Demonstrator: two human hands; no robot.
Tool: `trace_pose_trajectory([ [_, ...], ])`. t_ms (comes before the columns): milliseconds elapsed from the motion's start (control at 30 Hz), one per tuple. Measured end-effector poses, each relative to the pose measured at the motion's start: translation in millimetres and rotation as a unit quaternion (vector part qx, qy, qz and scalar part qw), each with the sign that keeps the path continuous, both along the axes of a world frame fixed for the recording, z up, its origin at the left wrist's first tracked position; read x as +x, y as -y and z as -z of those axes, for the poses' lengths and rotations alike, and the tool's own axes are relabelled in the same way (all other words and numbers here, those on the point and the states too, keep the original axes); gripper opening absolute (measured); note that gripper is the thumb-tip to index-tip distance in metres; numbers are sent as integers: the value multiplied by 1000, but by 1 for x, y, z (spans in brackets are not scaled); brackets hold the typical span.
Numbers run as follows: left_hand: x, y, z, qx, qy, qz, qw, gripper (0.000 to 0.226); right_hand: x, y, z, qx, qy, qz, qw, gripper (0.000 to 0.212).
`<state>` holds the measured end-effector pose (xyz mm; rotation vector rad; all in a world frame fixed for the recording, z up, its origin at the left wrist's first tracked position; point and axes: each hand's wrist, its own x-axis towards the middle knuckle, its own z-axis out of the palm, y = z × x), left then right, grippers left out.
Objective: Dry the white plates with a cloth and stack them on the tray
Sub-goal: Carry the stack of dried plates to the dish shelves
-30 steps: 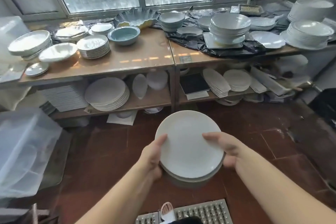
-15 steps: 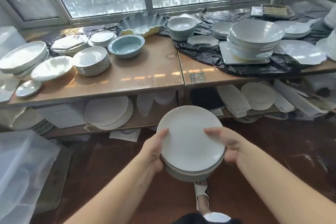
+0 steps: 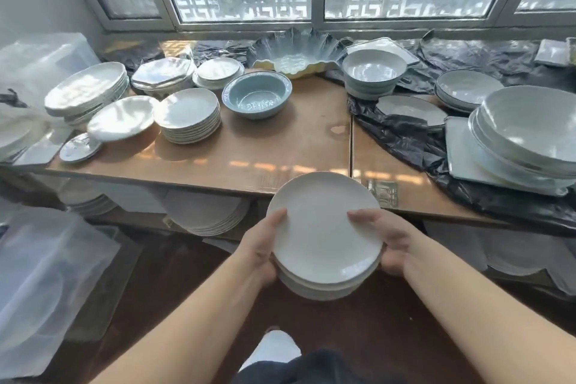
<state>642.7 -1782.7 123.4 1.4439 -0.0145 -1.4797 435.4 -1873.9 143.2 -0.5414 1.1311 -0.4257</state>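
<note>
Both hands carry a small stack of white plates [image 3: 324, 237] in the air, just in front of the near edge of the wooden table [image 3: 249, 159]. The left hand [image 3: 260, 246] grips the stack's left rim: its thumb lies on top of the upper plate, pointing toward the centre, and the other fingers curl out of sight beneath the stack. The right hand [image 3: 389, 240] grips the right rim the same way, thumb laid flat on the top plate, the remaining fingers wrapped under and hidden. The stack tilts slightly, its far rim overlapping the table edge in the view; whether it touches the edge cannot be told.

Beyond the fingertips lies a bare stretch of tabletop, bounded to the left of the left thumb by a pile of white plates [image 3: 188, 115] and further back by a blue bowl [image 3: 257, 97]. To the right of the right thumb, black plastic sheeting [image 3: 405, 140] covers the adjoining table, with large grey bowls [image 3: 530, 131] stacked on a square plate near its right end. Under the hands is dark floor, and left of the left forearm sits a clear plastic bin [image 3: 46, 284]. A shelf below the tabletop holds more plates [image 3: 205, 215].
</note>
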Motion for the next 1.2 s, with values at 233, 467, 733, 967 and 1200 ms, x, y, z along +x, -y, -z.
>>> trace_pose_trajectory([
  [233, 71, 107, 23, 7, -7, 25, 1000, 43, 69, 103, 32, 17, -6, 15, 1000, 34],
  [467, 145, 218, 48, 58, -1, 111, 992, 53, 131, 183, 51, 42, -2, 93, 995, 33],
  [733, 178, 309, 82, 71, 14, 121, 990, 41, 161, 253, 95, 69, -17, 138, 988, 37],
  [967, 185, 361, 119, 93, 25, 115, 989, 37, 174, 305, 139, 79, -25, 141, 987, 31],
  [1200, 192, 385, 150, 111, -1, 96, 989, 44, 181, 338, 168, 78, -50, 133, 987, 34],
])
